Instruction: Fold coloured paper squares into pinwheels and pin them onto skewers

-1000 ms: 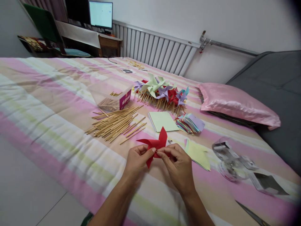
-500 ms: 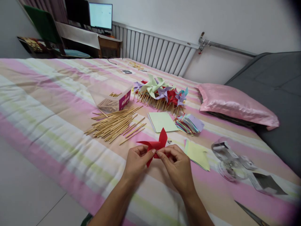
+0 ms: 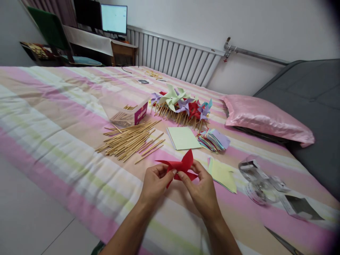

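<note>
Honestly nothing legible here: the magenta label [image 3: 141, 115] on the clear plastic box of sticks [image 3: 124, 109] has white print, way too blurry to read.

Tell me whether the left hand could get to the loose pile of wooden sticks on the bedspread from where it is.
Probably yes. The left hand pinches the red paper pinwheel together with the right hand, and only bare striped bedspread lies between it and the pile of wooden sticks. It would have to let go first.

Striped bed [image 3: 53, 117] — wooden sticks [image 3: 130, 140], pinwheels [image 3: 183, 104], paper squares [image 3: 214, 140], pink pillow [image 3: 265, 118]
</note>
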Demonstrator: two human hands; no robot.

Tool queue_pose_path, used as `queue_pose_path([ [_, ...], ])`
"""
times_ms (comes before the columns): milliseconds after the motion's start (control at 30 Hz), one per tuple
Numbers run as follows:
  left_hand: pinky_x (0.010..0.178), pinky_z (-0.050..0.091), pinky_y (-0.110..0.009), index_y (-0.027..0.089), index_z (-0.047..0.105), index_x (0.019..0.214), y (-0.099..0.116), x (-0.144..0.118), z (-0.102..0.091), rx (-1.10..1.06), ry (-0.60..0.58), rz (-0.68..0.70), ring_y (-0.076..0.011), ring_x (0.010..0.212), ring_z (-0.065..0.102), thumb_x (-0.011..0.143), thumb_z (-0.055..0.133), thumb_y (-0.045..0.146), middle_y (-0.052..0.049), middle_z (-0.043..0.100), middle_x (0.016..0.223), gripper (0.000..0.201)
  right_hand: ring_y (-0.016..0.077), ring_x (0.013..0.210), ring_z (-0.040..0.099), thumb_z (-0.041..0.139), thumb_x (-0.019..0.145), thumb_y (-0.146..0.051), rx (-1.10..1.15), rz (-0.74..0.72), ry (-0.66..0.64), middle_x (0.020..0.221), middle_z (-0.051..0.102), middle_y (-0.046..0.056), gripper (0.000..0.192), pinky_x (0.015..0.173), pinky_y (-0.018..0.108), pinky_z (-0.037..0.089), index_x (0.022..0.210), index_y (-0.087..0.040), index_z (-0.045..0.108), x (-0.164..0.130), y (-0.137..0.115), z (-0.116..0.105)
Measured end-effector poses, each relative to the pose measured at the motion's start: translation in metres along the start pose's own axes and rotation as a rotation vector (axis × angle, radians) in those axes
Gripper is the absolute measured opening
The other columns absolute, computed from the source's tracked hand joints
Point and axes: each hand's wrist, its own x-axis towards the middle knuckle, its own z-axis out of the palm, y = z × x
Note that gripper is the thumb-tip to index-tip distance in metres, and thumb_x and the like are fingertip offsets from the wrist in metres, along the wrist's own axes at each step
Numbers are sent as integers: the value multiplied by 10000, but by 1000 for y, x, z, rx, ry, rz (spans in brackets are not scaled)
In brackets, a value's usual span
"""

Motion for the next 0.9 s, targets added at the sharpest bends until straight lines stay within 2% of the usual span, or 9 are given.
queue_pose_path([
  [67, 569, 447, -228, 118, 721, 617, 0, 0, 0, 4, -5, 3, -138, 566, 604, 539, 788, 236, -54, 699, 605, 156, 220, 905, 634, 600, 793, -267, 23, 27, -56, 957, 700, 61, 210, 808, 335, 476, 982, -193, 654, 0, -2, 0],
  [133, 560, 444, -226, 113, 718, 613, -1, 1, 0, 9, -12, 3, -136, 563, 601, 532, 792, 241, -53, 695, 598, 169, 221, 872, 645, 605, 789, -261, 26, 49, -61, 919, 716, 54, 179, 778, 321, 483, 930, -188, 686, 0, -4, -1],
  [567, 660, 489, -262, 107, 735, 743, -8, 1, -3, -12, -104, 10, -176, 658, 651, 606, 788, 291, -77, 724, 691, 235, 206, 841, 667, 643, 780, -295, 216, 160, -127, 890, 732, 43, 187, 763, 296, 509, 913, -180, 706, -1, -6, -3],
  [767, 647, 489, -248, 117, 749, 731, -9, 1, -3, -22, -126, 51, -171, 660, 651, 602, 800, 341, -80, 725, 679, 263, 199, 823, 668, 660, 770, -289, 254, 181, -143, 869, 731, 41, 168, 743, 280, 513, 889, -181, 711, -1, -5, -5],
  [900, 602, 476, -235, 114, 747, 706, -10, 0, -3, 7, -97, 57, -158, 623, 638, 598, 801, 347, -78, 721, 663, 262, 197, 819, 669, 668, 767, -298, 285, 182, -147, 870, 728, 42, 166, 743, 278, 515, 879, -182, 707, -1, -3, -5],
])
